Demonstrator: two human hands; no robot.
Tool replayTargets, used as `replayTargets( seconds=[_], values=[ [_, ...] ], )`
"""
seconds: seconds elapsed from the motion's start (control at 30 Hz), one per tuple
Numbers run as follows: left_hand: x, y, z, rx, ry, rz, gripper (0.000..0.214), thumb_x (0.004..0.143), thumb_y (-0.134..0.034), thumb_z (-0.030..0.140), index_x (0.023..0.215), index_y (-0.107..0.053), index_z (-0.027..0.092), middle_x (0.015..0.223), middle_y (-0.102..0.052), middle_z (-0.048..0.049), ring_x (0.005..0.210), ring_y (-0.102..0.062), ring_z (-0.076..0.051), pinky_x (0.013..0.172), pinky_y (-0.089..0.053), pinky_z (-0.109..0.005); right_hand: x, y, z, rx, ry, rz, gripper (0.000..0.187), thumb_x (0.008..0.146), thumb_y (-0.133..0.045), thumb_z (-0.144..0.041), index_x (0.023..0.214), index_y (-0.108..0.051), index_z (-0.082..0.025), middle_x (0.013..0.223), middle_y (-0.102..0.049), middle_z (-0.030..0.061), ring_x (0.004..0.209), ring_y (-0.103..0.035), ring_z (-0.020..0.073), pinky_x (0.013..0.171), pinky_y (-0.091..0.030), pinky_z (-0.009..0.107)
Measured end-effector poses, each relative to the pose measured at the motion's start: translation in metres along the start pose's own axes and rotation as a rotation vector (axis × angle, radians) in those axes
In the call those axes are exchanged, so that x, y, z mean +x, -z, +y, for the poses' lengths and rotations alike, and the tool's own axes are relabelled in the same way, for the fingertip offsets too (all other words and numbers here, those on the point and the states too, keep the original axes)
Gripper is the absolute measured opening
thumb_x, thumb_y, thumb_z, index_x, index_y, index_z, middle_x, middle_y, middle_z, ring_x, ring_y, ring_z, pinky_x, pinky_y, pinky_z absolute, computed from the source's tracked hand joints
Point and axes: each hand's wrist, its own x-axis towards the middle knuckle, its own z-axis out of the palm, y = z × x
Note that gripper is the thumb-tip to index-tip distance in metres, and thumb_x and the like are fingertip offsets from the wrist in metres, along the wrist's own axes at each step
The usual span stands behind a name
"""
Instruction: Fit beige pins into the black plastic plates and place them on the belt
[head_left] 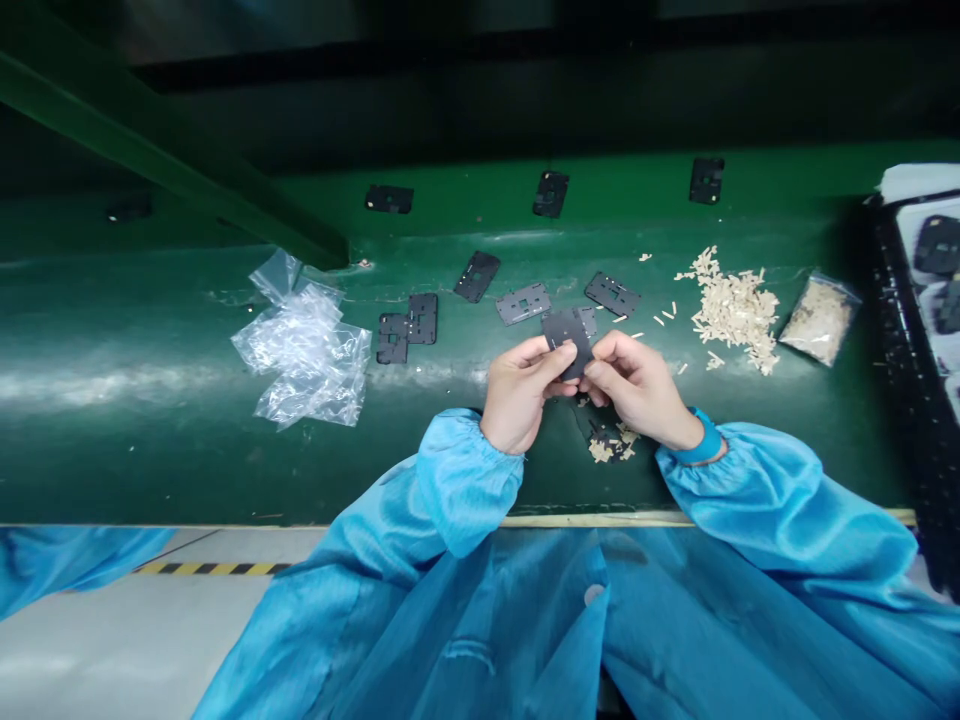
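Observation:
Between my two hands is a flat black plastic plate (568, 338), raised a little over the green bench. My left hand (527, 385) pinches its left side, thumb on top. The fingertips of my right hand (634, 385) are closed at its right edge; whether they also hold a small piece I cannot make out. Just beyond lie similar black plates, one (613, 293) to the right and a greyer one (523, 303) to the left. Under my hands sits a small heap of pale strips (611, 443) on something dark.
Clear plastic bags (307, 345) are piled at left. A heap of pale strips (739, 312) and a filled bag (820, 318) lie at right, beside a black crate (892, 350). More black plates (551, 194) line the back. A green post (225, 180) rises at left.

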Motion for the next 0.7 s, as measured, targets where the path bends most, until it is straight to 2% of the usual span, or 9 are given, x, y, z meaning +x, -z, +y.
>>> replayTargets(
  seconds=[0.1, 0.17, 0.27, 0.37, 0.47, 0.53, 0.63, 0.7],
  values=[
    [0.000, -0.002, -0.001, -0.034, -0.015, 0.002, 0.032, 0.069, -0.090, 0.041, 0.085, -0.076, 0.016, 0.073, -0.070, 0.0016, 0.056, -0.060, -0.004, 0.049, -0.048, -0.013, -0.003, -0.003, 0.006, -0.200, 0.117, 0.087, 0.035, 0.087, -0.078, -0.050, 0.083, -0.056, -0.023, 0.064, -0.057, -0.0044, 0.053, -0.050, 0.0116, 0.052, -0.040, 0.026],
    [-0.001, -0.002, -0.002, -0.034, -0.036, 0.003, 0.032, 0.069, -0.090, 0.041, 0.084, -0.076, 0.015, 0.074, -0.071, 0.0012, 0.056, -0.058, -0.004, 0.049, -0.047, -0.013, -0.004, -0.006, 0.008, -0.296, 0.144, 0.126, 0.035, 0.083, -0.082, -0.048, 0.083, -0.058, -0.023, 0.065, -0.057, -0.0039, 0.056, -0.050, 0.0126, 0.054, -0.040, 0.027],
    [0.000, 0.001, -0.004, 0.006, -0.057, 0.032, 0.034, 0.070, -0.089, 0.042, 0.085, -0.075, 0.015, 0.077, -0.072, 0.0004, 0.059, -0.061, -0.005, 0.055, -0.053, -0.015, -0.003, -0.006, 0.003, -0.257, 0.085, 0.106, 0.033, 0.083, -0.082, -0.047, 0.086, -0.060, -0.022, 0.065, -0.059, -0.0037, 0.056, -0.052, 0.0124, 0.053, -0.042, 0.026],
    [0.011, 0.008, -0.001, 0.104, -0.063, 0.000, 0.039, 0.070, -0.089, 0.045, 0.090, -0.074, 0.015, 0.083, -0.074, -0.0028, 0.068, -0.068, -0.010, 0.064, -0.059, -0.021, 0.012, 0.006, -0.007, -0.098, -0.073, 0.041, 0.038, 0.081, -0.083, -0.050, 0.085, -0.058, -0.021, 0.061, -0.061, -0.0044, 0.048, -0.051, 0.0104, 0.045, -0.040, 0.023],
    [0.042, 0.012, 0.015, 0.269, -0.183, -0.061, 0.044, 0.076, -0.084, 0.044, 0.108, -0.072, 0.016, 0.101, -0.076, -0.0089, 0.086, -0.073, -0.017, 0.072, -0.061, -0.027, 0.048, 0.034, -0.021, -0.008, -0.177, 0.099, 0.036, 0.081, -0.083, -0.046, 0.081, -0.059, -0.019, 0.063, -0.064, -0.0025, 0.043, -0.048, 0.0075, 0.038, -0.035, 0.020],
    [0.072, 0.006, 0.032, 0.487, -0.357, -0.057, 0.034, 0.087, -0.074, 0.042, 0.111, -0.072, 0.018, 0.109, -0.076, -0.0108, 0.093, -0.073, -0.020, 0.079, -0.060, -0.030, 0.078, 0.055, -0.031, 0.051, -0.146, 0.240, 0.033, 0.079, -0.086, -0.039, 0.077, -0.061, -0.017, 0.063, -0.063, -0.0014, 0.042, -0.047, 0.0062, 0.037, -0.036, 0.019],
    [0.119, -0.017, 0.056, 1.016, -0.630, -0.042, 0.018, 0.094, -0.065, 0.027, 0.107, -0.072, 0.019, 0.113, -0.074, -0.0120, 0.107, -0.070, -0.025, 0.101, -0.052, -0.039, 0.105, 0.075, -0.040, 0.170, -0.118, 0.350, 0.027, 0.078, -0.084, -0.033, 0.082, -0.064, -0.016, 0.083, -0.072, 0.0072, 0.049, -0.055, 0.0074, 0.042, -0.044, 0.021],
    [0.146, -0.038, 0.063, 1.277, -0.686, 0.030, 0.025, 0.093, -0.066, 0.023, 0.116, -0.069, 0.014, 0.122, -0.069, -0.0181, 0.118, -0.064, -0.032, 0.106, -0.047, -0.045, 0.102, 0.077, -0.038, 0.157, -0.087, 0.406, 0.026, 0.078, -0.083, -0.032, 0.089, -0.066, -0.015, 0.093, -0.075, 0.0104, 0.052, -0.057, 0.0079, 0.043, -0.045, 0.021]
  ],
)
